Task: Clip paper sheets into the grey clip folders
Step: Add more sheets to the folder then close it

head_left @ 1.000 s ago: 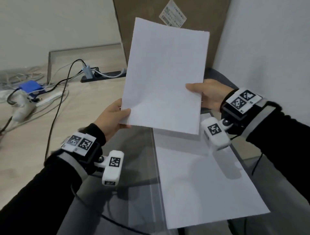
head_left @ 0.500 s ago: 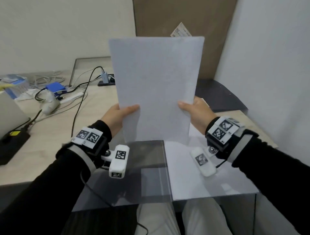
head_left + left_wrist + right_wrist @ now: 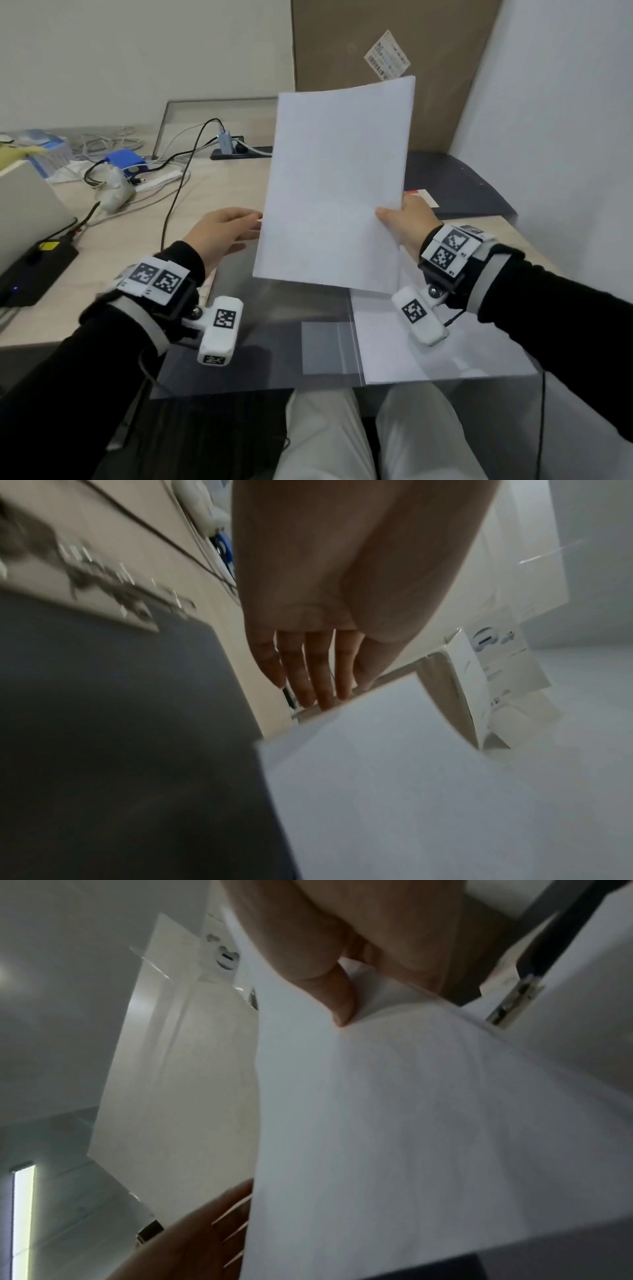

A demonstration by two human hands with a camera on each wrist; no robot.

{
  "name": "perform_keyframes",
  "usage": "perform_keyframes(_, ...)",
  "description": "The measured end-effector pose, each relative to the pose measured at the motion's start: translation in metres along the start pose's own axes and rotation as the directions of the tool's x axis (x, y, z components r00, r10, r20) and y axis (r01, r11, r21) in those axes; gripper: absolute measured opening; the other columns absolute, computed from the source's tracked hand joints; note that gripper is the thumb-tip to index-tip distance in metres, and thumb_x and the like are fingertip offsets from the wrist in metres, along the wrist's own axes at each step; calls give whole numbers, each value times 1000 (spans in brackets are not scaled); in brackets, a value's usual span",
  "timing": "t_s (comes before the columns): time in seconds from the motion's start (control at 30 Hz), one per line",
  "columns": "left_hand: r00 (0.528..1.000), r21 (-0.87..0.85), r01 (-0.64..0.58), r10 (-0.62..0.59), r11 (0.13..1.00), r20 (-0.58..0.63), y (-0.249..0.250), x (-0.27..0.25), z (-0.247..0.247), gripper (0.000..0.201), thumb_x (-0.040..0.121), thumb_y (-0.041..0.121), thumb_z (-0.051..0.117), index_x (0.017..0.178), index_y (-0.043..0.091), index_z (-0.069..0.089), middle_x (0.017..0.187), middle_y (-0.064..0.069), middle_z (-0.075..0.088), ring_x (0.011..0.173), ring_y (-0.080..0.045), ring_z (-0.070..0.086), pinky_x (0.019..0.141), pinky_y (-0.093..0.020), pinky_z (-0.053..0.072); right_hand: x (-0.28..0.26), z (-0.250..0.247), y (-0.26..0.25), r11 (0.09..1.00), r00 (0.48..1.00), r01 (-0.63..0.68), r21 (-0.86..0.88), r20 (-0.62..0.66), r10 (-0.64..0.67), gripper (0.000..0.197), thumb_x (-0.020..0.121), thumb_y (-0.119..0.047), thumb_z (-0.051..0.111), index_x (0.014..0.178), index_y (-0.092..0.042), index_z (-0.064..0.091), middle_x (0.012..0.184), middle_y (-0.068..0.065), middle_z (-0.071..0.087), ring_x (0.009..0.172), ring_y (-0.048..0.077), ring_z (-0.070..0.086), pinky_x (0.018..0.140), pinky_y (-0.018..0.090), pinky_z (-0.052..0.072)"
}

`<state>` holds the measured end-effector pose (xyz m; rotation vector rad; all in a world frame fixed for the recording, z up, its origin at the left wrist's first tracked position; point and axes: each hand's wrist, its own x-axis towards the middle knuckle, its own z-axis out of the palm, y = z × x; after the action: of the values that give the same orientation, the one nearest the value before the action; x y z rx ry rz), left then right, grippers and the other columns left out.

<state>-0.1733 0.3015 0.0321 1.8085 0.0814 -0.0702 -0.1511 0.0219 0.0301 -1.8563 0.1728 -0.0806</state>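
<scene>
A stack of white paper sheets (image 3: 335,185) stands upright above the table. My right hand (image 3: 394,216) pinches its lower right edge, thumb (image 3: 339,1001) on the front of the paper sheets (image 3: 411,1123). My left hand (image 3: 250,231) is flat with straight fingers (image 3: 315,669), its fingertips at the left edge of the paper sheets (image 3: 394,777) and gripping nothing. Below the sheets a grey clip folder (image 3: 274,325) lies open on the table. Its translucent cover is to the left, and a white sheet (image 3: 428,349) lies on its right half.
A brown cardboard box (image 3: 376,41) leans against the back wall. Cables, a power strip (image 3: 236,150) and a blue device (image 3: 125,161) lie at the back left. Dark folders (image 3: 462,185) lie at the back right. A white wall closes the right side.
My left hand has let go of the paper's left edge and now lies flat beside it. The stack has shifted right and tilted. My right hand still holds it.
</scene>
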Motion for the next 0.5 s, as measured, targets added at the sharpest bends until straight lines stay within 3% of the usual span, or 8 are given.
perform_keyframes(0.07,997,62,26,-22,998,-72,-10,-8,-25,17,93,17,51,102,20,65,99,0,68,96,-16,61,91,-33,44,3,6,8,996,994,-89,-31,55,90,29,86,-7,57,115,-7,62,117,15,66,107,34,64,97,47,50)
perform_keyframes(0.13,991,108,59,-45,992,-129,-21,-18,-44,21,92,12,52,106,16,65,105,-4,65,101,-17,56,88,-31,43,3,16,17,977,970,-178,-119,144,194,36,85,-9,61,121,-6,58,125,18,62,114,35,61,98,48,50)
perform_keyframes(0.27,980,210,153,-122,966,-156,-40,-32,-69,32,93,9,51,123,13,59,117,-1,57,114,-16,48,88,-31,35,-2,45,29,931,876,-270,-247,339,344,44,86,-11,60,129,-3,52,133,20,55,120,35,56,101,47,48)
perform_keyframes(0.43,964,184,261,-244,948,-107,-54,-40,-75,43,94,10,49,137,13,46,136,-2,51,115,-15,48,92,-32,39,-14,69,29,886,828,-271,-375,378,414,44,89,-11,57,131,-1,50,137,18,52,125,33,53,104,43,46)
perform_keyframes(0.5,957,129,286,-276,950,-91,-56,-40,-72,44,95,9,47,138,11,42,125,-2,57,110,-17,51,87,-30,44,-17,73,31,861,823,-261,-437,365,435,45,91,-14,56,133,-2,49,137,17,51,126,32,52,104,41,45)
